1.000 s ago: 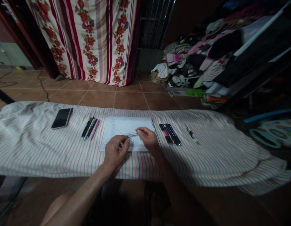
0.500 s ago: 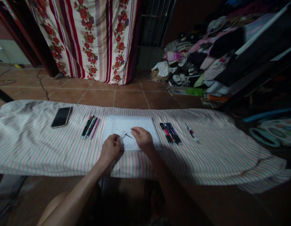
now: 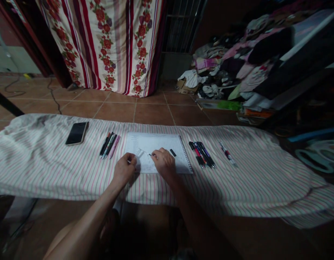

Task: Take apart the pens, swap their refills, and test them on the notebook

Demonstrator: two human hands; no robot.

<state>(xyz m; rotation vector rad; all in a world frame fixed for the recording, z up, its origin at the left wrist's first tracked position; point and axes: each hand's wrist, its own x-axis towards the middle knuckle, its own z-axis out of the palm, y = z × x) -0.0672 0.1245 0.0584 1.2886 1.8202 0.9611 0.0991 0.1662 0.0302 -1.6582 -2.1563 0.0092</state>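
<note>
Above the spiral notebook (image 3: 156, 139), my right hand (image 3: 165, 161) pinches the dark end of a thin pen refill (image 3: 149, 154). The refill's pale length points toward my left hand (image 3: 125, 168). That hand is closed, thumb and fingertips together at the notebook's left part; a clear, thin piece shows faintly by its fingertips, too small to make out fully. A small black pen cap (image 3: 172, 152) lies on the page, just right of my right hand's knuckles. Faint writing or drawing covers the page.
Left of the notebook lie several pens (image 3: 109, 145) and a phone (image 3: 77, 133). More pens (image 3: 202, 154) lie right of it, with a single red-and-white pen (image 3: 227, 153) farther right. A striped cloth (image 3: 250, 173) covers the table. Piled clothes (image 3: 237, 61) stand beyond.
My right hand's fingers have closed on the refill, which previously showed apart from them. The black cap now shows on the page. The view has shifted slightly.
</note>
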